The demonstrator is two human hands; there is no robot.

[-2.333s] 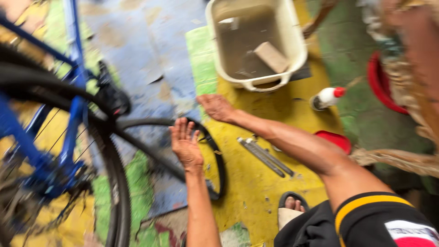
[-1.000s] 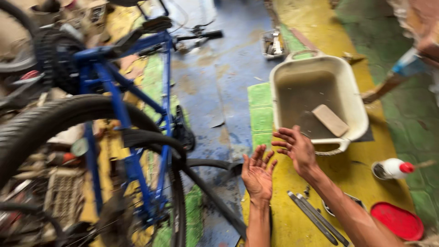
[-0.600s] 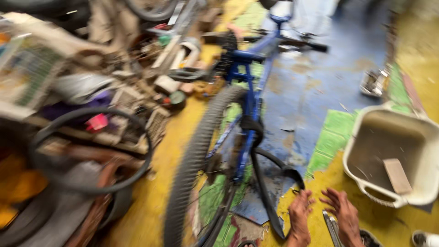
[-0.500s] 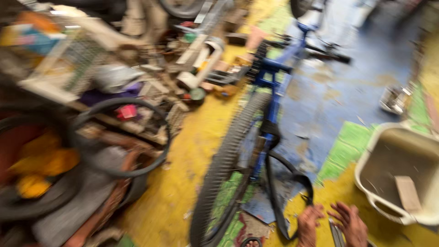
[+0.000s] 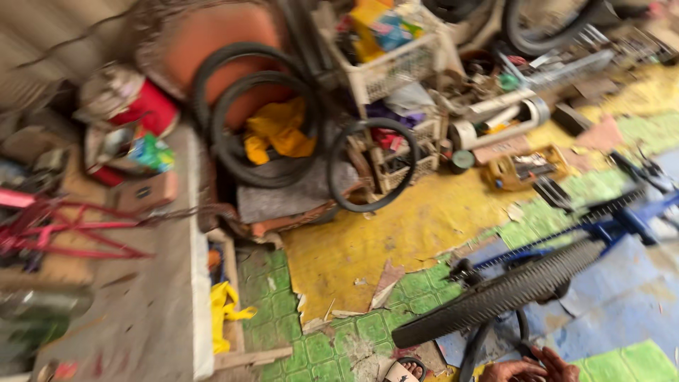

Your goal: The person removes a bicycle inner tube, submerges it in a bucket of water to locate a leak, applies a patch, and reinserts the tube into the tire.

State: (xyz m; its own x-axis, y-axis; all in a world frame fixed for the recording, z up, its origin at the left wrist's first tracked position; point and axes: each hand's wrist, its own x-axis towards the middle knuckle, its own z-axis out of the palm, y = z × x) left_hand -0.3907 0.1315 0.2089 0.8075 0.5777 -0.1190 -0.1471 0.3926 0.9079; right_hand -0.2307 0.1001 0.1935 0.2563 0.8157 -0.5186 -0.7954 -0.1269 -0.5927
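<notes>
Both hands sit at the bottom edge of frame, mostly cropped. Left hand (image 5: 508, 369) and right hand (image 5: 559, 363) are side by side, knuckles up, right by the thin black rubber inner tube (image 5: 472, 350) that loops down beside them. Can't tell if the fingers are spread or pinching the tube; the view is blurred and cuts them off.

Just above the hands: knobby black bicycle tyre (image 5: 509, 291) on the blue-framed bicycle (image 5: 622, 223), which looks laid on its side or inverted, probably so the wheel is reachable from the floor. Toes of a foot in a sandal (image 5: 404, 370) are just left of the hands.

Floor is cracked yellow and green painted tile (image 5: 375, 244), flakes lifting at the seam.

Further out, clutter is piled against the wall: loose black tyres leaning around a yellow cloth (image 5: 277, 131), a small spare wheel (image 5: 373, 164) propped upright against a white plastic crate (image 5: 389, 67) of packaging, a yellow tool tray (image 5: 520, 170), and a red metal frame (image 5: 64, 230) on the left.
</notes>
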